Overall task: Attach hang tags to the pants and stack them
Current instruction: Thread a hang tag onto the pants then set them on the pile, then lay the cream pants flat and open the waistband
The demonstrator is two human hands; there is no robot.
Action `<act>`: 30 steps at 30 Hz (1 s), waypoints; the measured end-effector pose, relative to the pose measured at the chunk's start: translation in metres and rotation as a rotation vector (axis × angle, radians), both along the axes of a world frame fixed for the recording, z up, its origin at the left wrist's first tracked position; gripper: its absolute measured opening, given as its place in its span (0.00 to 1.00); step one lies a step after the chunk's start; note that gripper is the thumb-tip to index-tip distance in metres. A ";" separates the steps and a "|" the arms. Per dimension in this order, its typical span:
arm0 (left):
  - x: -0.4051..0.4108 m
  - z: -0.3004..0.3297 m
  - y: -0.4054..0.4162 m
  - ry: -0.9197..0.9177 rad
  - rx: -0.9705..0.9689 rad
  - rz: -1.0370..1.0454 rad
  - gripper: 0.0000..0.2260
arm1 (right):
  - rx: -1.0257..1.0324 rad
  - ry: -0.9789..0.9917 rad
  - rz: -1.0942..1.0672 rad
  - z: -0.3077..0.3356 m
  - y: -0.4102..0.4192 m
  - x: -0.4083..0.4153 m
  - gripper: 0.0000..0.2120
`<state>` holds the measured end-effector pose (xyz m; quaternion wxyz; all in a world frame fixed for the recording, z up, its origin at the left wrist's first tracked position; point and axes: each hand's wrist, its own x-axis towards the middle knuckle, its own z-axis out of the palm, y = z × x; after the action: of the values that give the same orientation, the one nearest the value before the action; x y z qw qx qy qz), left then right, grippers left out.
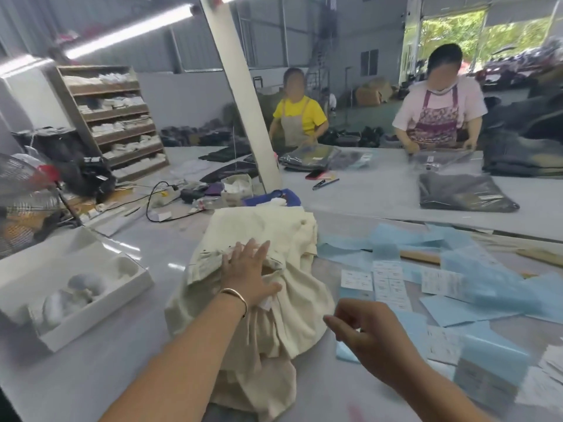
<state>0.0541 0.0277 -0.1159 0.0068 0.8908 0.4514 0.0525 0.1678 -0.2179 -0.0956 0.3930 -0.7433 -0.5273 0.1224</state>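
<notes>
A pile of cream pants (262, 236) lies on the grey table in front of me, rumpled at its near end. My left hand (248, 274) lies flat on top of the pile near the waistband, fingers spread, a bangle on the wrist. A small white tag (265, 303) shows just under that hand's thumb side. My right hand (370, 332) hovers to the right of the pants, fingers loosely curled; I cannot see anything in it. Light blue and white hang tags (388, 283) lie scattered on the table to the right.
A white box (131, 287) with pale bundles sits at the left. A stack of blue tags (490, 365) stands near right. A white post (243, 95) rises behind the pile, amid cables and clutter. Two people pack bagged dark garments (466, 193) across the table.
</notes>
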 end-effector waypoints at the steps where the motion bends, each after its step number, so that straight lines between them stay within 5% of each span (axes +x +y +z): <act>1: 0.005 -0.002 0.008 -0.010 0.032 0.001 0.34 | -0.013 0.005 0.001 -0.002 0.005 0.000 0.16; 6: 0.006 0.025 0.029 -0.304 0.016 -0.041 0.06 | -0.117 0.014 -0.025 -0.014 0.022 0.005 0.15; 9: -0.007 0.063 0.026 -0.519 -0.018 -0.013 0.12 | -0.093 0.207 -0.054 -0.019 0.033 0.011 0.12; 12: -0.025 0.094 -0.002 -0.725 0.077 -0.210 0.13 | 0.005 0.734 -0.059 -0.022 0.052 0.018 0.19; 15: -0.034 0.091 -0.036 -0.475 -0.160 -0.420 0.16 | 0.010 1.442 0.113 -0.027 0.075 0.020 0.35; 17: -0.040 0.072 -0.050 -0.157 -0.510 -0.492 0.20 | -0.015 1.625 0.245 -0.033 0.090 0.014 0.40; 18: -0.046 0.061 -0.051 -0.093 -0.649 -0.491 0.24 | -0.047 1.636 0.235 -0.034 0.098 0.010 0.39; 20: -0.059 0.041 -0.040 -0.279 -0.736 -0.396 0.22 | -0.116 1.561 0.098 -0.038 0.110 0.002 0.32; 23: -0.079 0.022 -0.002 -0.677 -0.442 -0.019 0.14 | -0.142 1.402 -0.001 -0.039 0.115 0.005 0.24; 26: -0.100 0.009 0.029 -0.682 -0.229 0.326 0.10 | -0.076 1.443 0.231 -0.038 0.106 0.009 0.22; 30: -0.102 -0.007 0.047 -0.837 -0.570 0.447 0.24 | 0.157 1.582 0.563 -0.052 0.091 0.005 0.39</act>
<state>-0.0480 0.0743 -0.1228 0.4153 0.6390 0.5847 0.2782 0.1728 -0.1274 -0.1475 0.6519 -0.2499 -0.2690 0.6635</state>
